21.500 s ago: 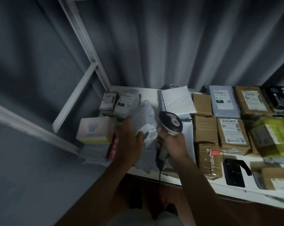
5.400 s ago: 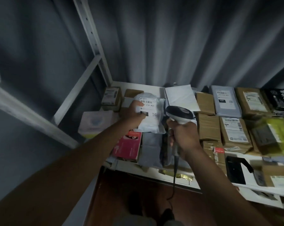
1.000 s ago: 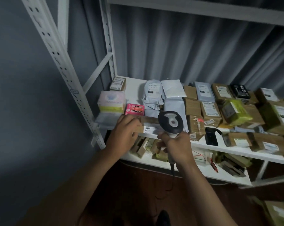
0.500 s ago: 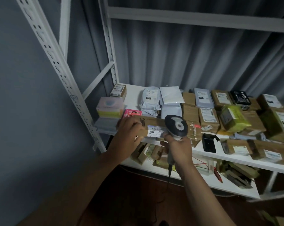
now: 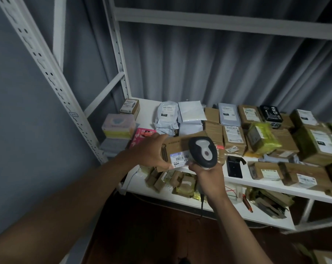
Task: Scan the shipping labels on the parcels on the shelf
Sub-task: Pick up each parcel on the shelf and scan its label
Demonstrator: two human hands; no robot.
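While the left hand [image 5: 151, 151] grips a flat brown cardboard parcel [image 5: 177, 147] by its left end, thumb underneath and fingers over the top, the right hand [image 5: 207, 173] is wrapped round the handle of a grey and black barcode scanner [image 5: 203, 151], whose head sits just over the parcel's right part. A white shipping label [image 5: 179, 158] with a barcode shows on the parcel's near face, just left of the scanner head. The parcel is held tilted in front of the white shelf [image 5: 237, 181], above its front edge. On the shelf lie many more parcels: a grey poly bag [image 5: 167, 116] with a label, a white mailer [image 5: 191, 112] beside it, brown boxes [image 5: 233, 137] further right, and a yellow-green wrapped packet [image 5: 262, 137]. A pink box [image 5: 142, 136] lies near the left hand. A black holder [image 5: 234, 165] sits at the shelf's front edge, right of the scanner. A lower shelf [image 5: 140, 184] carries small packets
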